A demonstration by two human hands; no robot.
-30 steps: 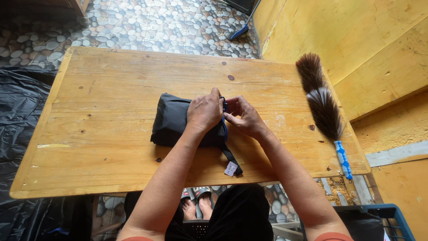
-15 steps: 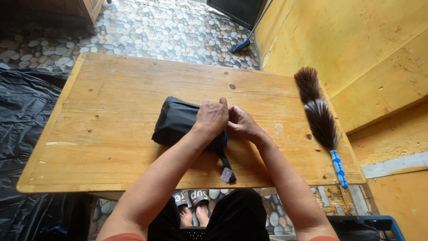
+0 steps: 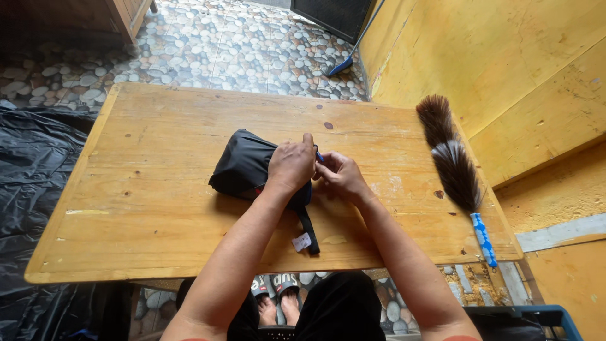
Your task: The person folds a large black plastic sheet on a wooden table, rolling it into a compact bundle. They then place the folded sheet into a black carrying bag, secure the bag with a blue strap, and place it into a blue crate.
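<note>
The left hand (image 3: 291, 165) presses flat, fingers together, on the right end of a black bundled fabric bag (image 3: 243, 164) lying mid-counter (image 3: 139, 215). The right hand (image 3: 339, 177), fingers pinched together, grips the bag's edge just beside it.

We see a wooden table (image 3: 145, 208) on a pebble floor (image 3: 240, 50). A black bag (image 3: 243, 165) lies near its centre, its strap (image 3: 308, 230) trailing toward six o'clock. A feather duster (image 3: 453, 165) lies at three o'clock.
</note>
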